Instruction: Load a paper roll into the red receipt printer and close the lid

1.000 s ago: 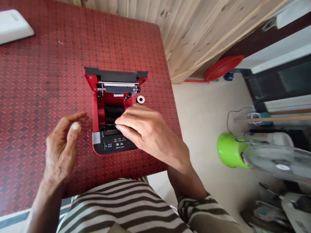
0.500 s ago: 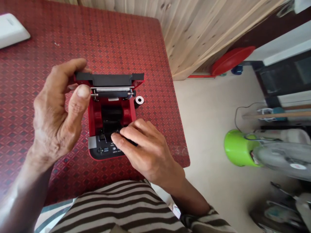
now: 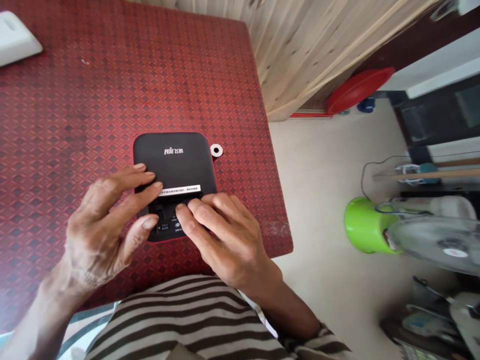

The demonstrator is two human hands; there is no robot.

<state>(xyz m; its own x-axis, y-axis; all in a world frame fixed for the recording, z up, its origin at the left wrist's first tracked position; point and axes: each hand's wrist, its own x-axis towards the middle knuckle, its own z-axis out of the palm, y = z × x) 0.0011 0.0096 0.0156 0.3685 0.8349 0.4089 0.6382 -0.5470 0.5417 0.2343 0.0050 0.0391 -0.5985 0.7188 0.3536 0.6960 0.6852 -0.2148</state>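
Observation:
A small red printer with a black lid (image 3: 176, 160) lies on the red patterned tablecloth (image 3: 75, 100), its lid down. My left hand (image 3: 108, 225) rests with spread fingers on the lid's near left edge. My right hand (image 3: 221, 235) lies flat on the printer's front panel, fingertips at the lid's front edge by a white label strip (image 3: 182, 189). Neither hand holds anything. A small white ring (image 3: 216, 150) sits on the cloth just right of the printer.
A white flat object (image 3: 17, 37) lies at the table's far left. The table's right edge drops to a pale floor with a green container (image 3: 362, 225), a fan (image 3: 435, 245) and a red basin (image 3: 356, 87). My striped clothing fills the bottom.
The open printer lid has been swung down shut by my left hand. My left hand now lies on the lid; my right hand stayed at the front panel.

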